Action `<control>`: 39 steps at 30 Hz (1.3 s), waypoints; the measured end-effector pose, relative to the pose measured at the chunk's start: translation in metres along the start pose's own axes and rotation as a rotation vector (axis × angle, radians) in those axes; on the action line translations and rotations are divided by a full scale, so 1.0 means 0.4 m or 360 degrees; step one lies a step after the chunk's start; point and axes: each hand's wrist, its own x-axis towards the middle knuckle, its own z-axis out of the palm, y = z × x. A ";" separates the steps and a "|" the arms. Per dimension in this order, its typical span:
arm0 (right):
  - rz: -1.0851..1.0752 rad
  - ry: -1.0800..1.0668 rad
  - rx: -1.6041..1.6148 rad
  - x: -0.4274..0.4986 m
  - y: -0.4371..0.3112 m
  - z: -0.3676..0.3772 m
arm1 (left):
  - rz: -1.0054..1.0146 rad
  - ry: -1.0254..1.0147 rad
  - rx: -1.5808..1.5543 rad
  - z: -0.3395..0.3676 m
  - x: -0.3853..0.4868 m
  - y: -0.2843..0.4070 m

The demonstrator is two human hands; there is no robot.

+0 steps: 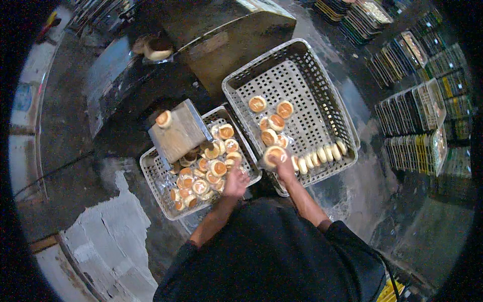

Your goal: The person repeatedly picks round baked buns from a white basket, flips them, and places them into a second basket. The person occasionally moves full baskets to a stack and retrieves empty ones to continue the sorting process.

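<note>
My right hand [286,168] holds a round wrapped bun [275,156] over the near left corner of the large perforated plastic crate [290,85]. Inside that crate, a row of buns on edge [321,154] lines the near wall, and several more lie flat at its left side. My left hand [237,182] is over the right part of a smaller crate [160,209], fingers spread and blurred, touching or just above its wrapped buns [200,186]; whether it grips one is unclear. A chute end or small board [177,133] juts over this crate, with one bun [163,119] on it.
A large metal housing [241,45] stands beyond the crates. More wrapped buns [158,53] sit at the upper left on a machine. Stacked crates [409,109] line the right side. Torn grey sheeting [113,234] lies at the lower left.
</note>
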 end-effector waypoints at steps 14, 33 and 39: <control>-0.0408 0.0008 -0.2640 0.133 0.130 -0.104 | 0.0708 0.0365 -0.0355 -0.209 0.019 0.285; -0.0839 -0.0795 -0.1787 0.066 0.345 0.457 | 0.0317 0.0395 0.0066 -0.303 -0.004 0.323; -0.1175 0.0116 -0.1816 0.029 -0.079 0.069 | 0.0549 0.0306 -0.0425 -0.320 -0.049 0.413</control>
